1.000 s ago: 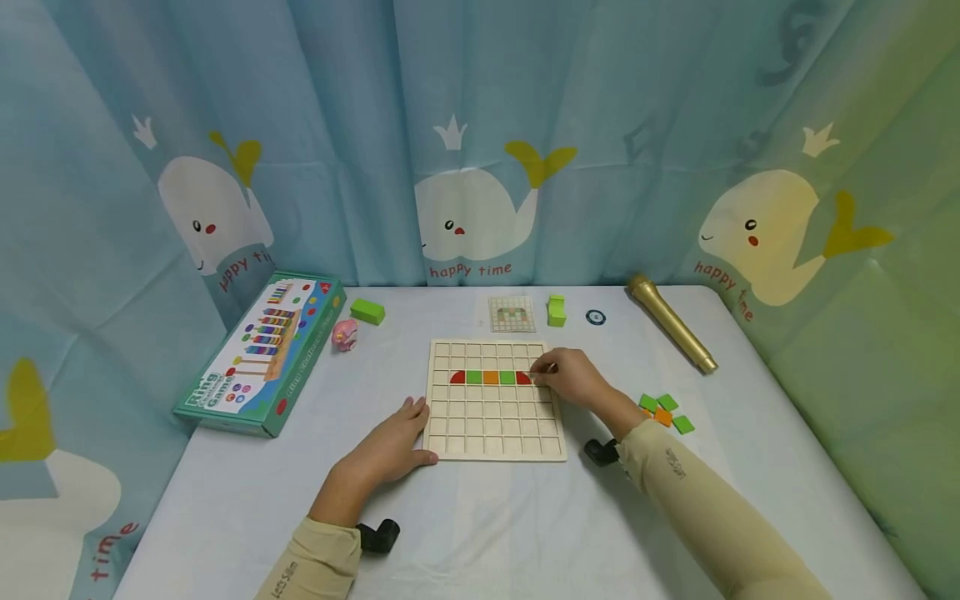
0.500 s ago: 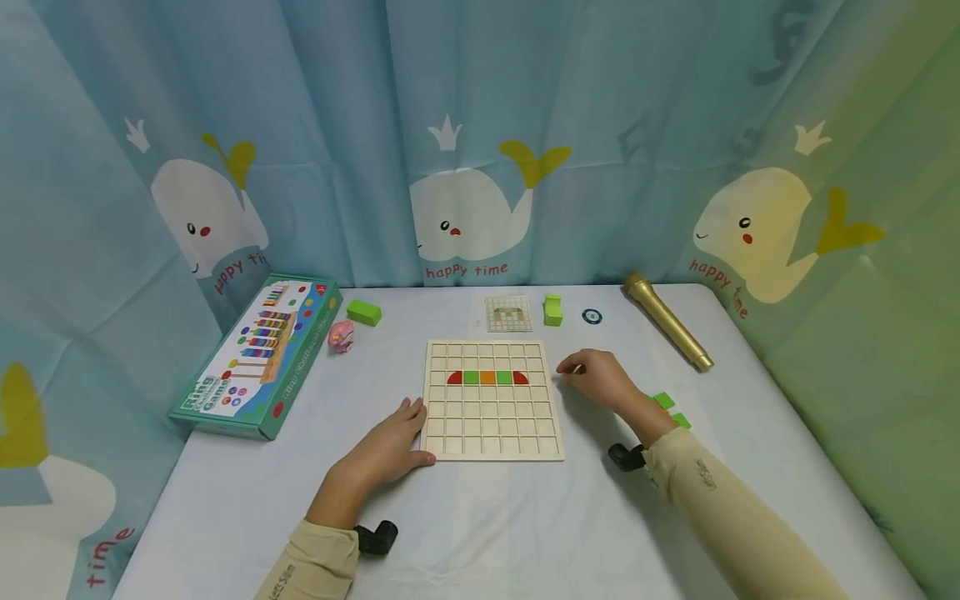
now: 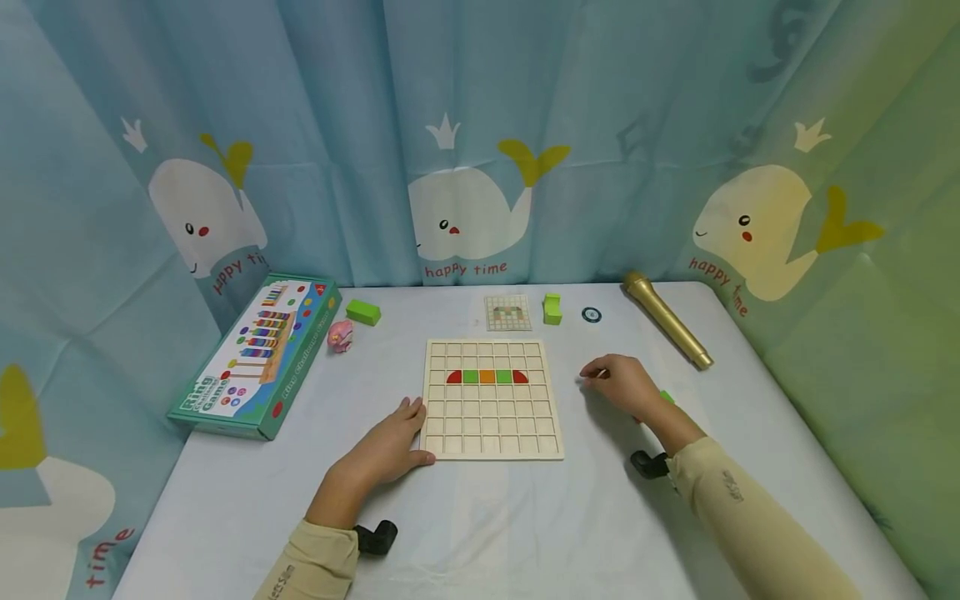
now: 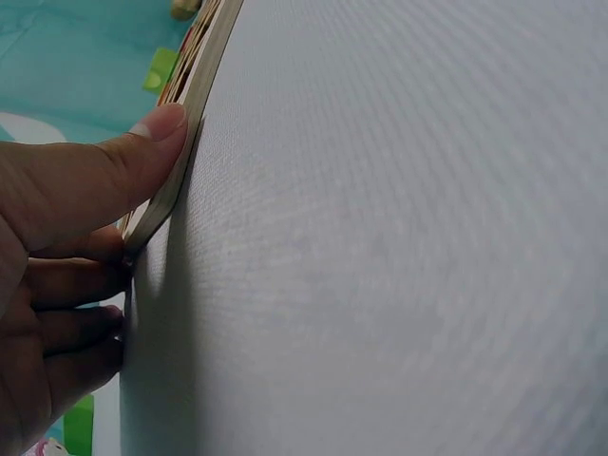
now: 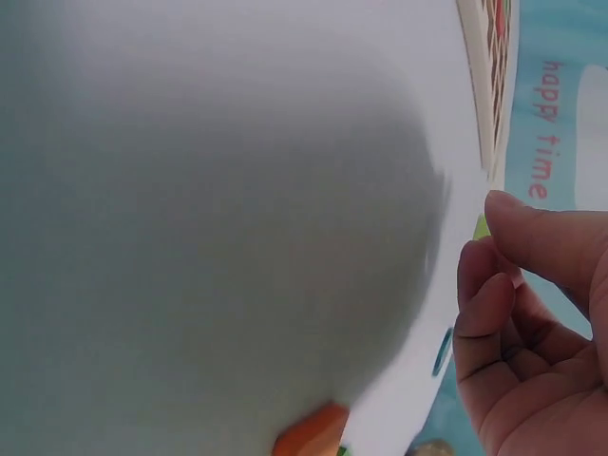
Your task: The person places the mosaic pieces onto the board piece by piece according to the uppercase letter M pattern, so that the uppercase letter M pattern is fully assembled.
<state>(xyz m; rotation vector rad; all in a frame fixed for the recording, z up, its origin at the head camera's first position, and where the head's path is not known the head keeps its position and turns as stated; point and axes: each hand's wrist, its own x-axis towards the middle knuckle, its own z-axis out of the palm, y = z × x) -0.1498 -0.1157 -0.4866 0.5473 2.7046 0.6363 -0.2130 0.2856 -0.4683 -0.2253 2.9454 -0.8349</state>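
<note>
My left hand (image 3: 386,442) rests at the lower left corner of a wooden grid board (image 3: 491,427). In the left wrist view its thumb (image 4: 160,123) touches the near edge and its fingers lie against the left side. One row on the board holds a rounded red piece (image 3: 454,377) at each end, green square tiles (image 3: 471,377) inside these, and an orange tile (image 3: 487,377) in the middle. To the board's right, above the table, hangs my right hand (image 3: 624,385), fingers loosely curled, nothing visible between them. Loose tiles, one orange (image 5: 312,432), lie partly hidden behind its wrist.
Behind the board lie a pattern card (image 3: 508,313), a green block (image 3: 552,309) and a round dark disc (image 3: 592,315). A gold microphone (image 3: 669,322) is at the back right. On the left are a game box (image 3: 258,354), another green block (image 3: 363,312) and a pink toy (image 3: 341,336).
My right hand has left the right-hand red piece and moved rightward off the board, covering more of the loose tiles. The left hand stays at the board's corner.
</note>
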